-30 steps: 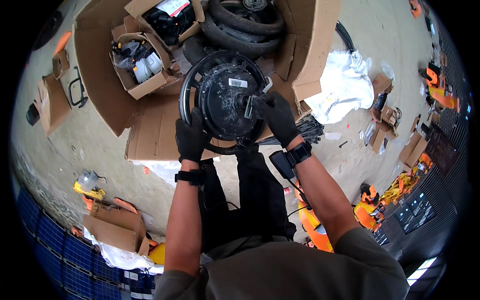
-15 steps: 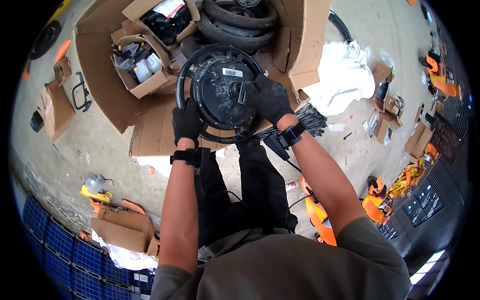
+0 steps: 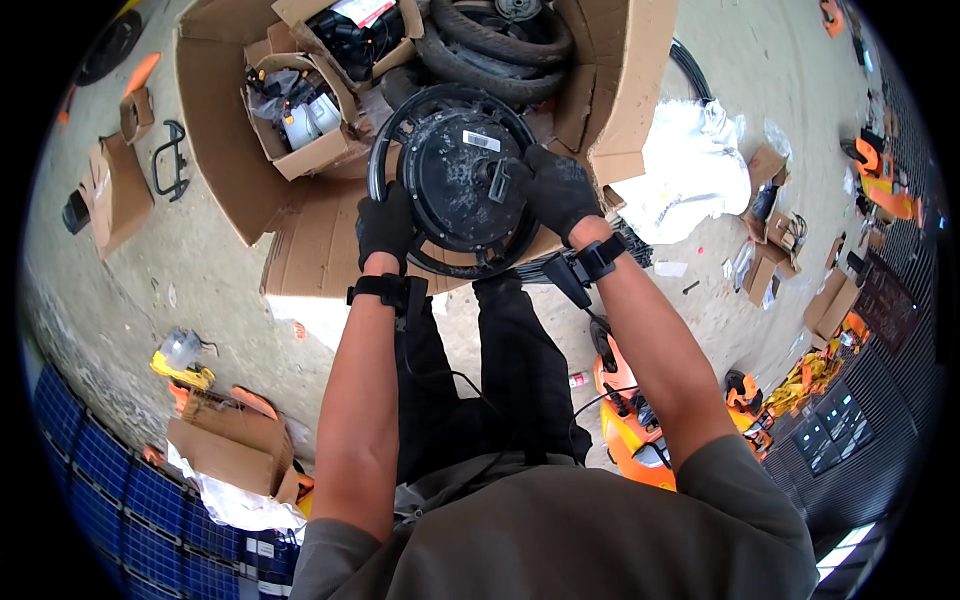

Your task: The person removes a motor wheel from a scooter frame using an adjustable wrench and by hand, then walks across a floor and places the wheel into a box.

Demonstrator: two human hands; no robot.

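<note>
A black hub motor wheel (image 3: 450,185), scuffed, with a white label and no tyre, is held over the near side of a large cardboard box. My left hand (image 3: 385,226), in a black glove, is closed round the rim at its left. My gloved right hand (image 3: 562,192) is closed at the wheel's right side, its fingers by the axle and a small dark metal piece (image 3: 499,182) there. That hand covers part of the right rim, and its exact grip is partly hidden.
The open cardboard box (image 3: 215,130) holds several black tyres (image 3: 495,72) and smaller boxes of parts (image 3: 300,115). A white sack (image 3: 690,170) lies to the right, beside a bundle of dark rods or cables (image 3: 632,240). An orange machine (image 3: 628,430) stands near my right forearm.
The wheel, both hands and the box have shifted slightly right in the picture. The wheel looks a little turned. Both hands keep their hold.
</note>
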